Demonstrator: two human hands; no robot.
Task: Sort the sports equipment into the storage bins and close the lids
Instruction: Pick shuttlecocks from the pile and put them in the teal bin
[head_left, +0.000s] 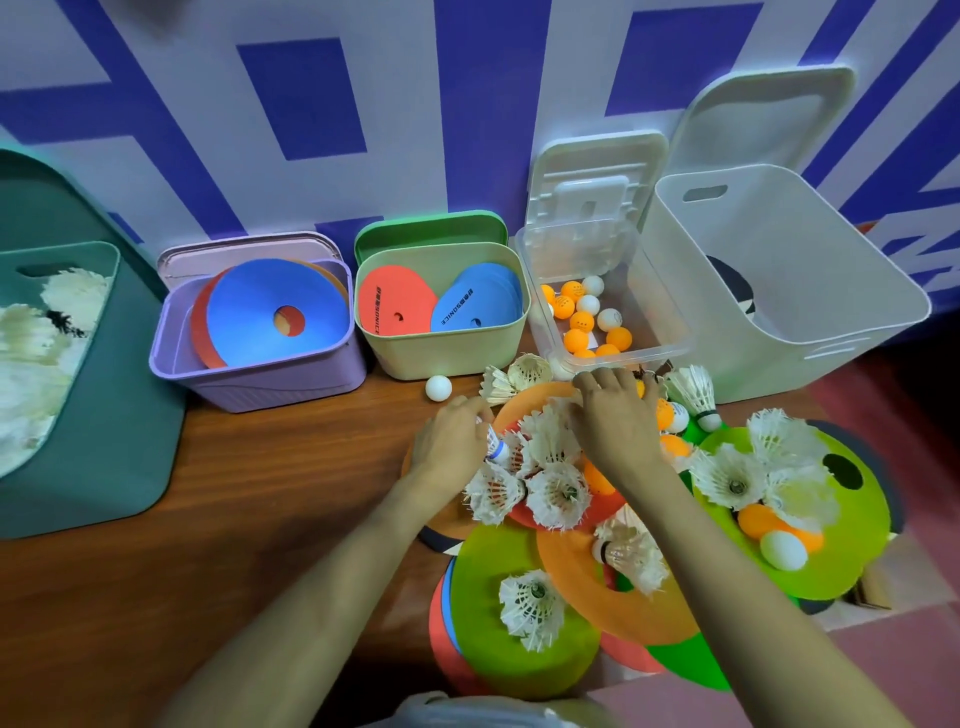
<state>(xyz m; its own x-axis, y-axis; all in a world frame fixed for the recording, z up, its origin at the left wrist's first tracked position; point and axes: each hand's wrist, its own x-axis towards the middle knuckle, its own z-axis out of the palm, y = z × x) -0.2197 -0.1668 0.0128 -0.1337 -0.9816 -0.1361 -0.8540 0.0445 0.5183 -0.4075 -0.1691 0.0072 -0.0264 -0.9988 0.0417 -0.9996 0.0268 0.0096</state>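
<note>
A pile of white feather shuttlecocks (558, 488), orange and white ping-pong balls and flat disc markers lies on the wooden table (234, 493). My left hand (452, 441) grips a shuttlecock (497, 447) by its cork end at the pile's left edge. My right hand (615, 415) reaches over the pile with its fingers curled down among shuttlecocks and balls; what it holds is hidden. The teal bin (104, 415) at far left holds shuttlecocks. The clear bin (649, 291) holds ping-pong balls. The purple bin (249, 374) and the green bin (441, 353) hold disc markers.
A large white bin (810, 312) stands at the right with a paddle inside, its lid leaning on the wall. All lids are up. One white ball (438, 387) lies loose in front of the green bin. Green and orange discs (519, 613) spread toward the table's near edge.
</note>
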